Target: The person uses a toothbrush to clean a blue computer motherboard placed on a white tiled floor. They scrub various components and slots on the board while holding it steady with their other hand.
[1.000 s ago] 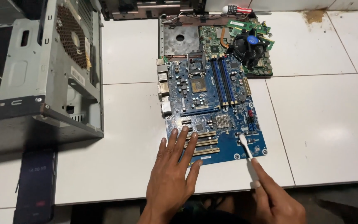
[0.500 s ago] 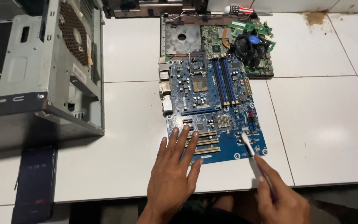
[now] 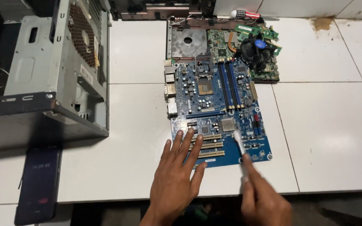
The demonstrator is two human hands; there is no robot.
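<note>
Hands: left hand (image 3: pixel 177 175) flat on one blue motherboard (image 3: pixel 214 113); right hand (image 3: pixel 265 201) grips one brush (image 3: pixel 239 144).

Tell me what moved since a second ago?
Only a little. The right hand has slid the white brush slightly up and left across the blue motherboard, its tip now near the small silver heatsink. The left hand still presses flat on the board's lower edge. The computer case, phone and second board stayed put.
</note>
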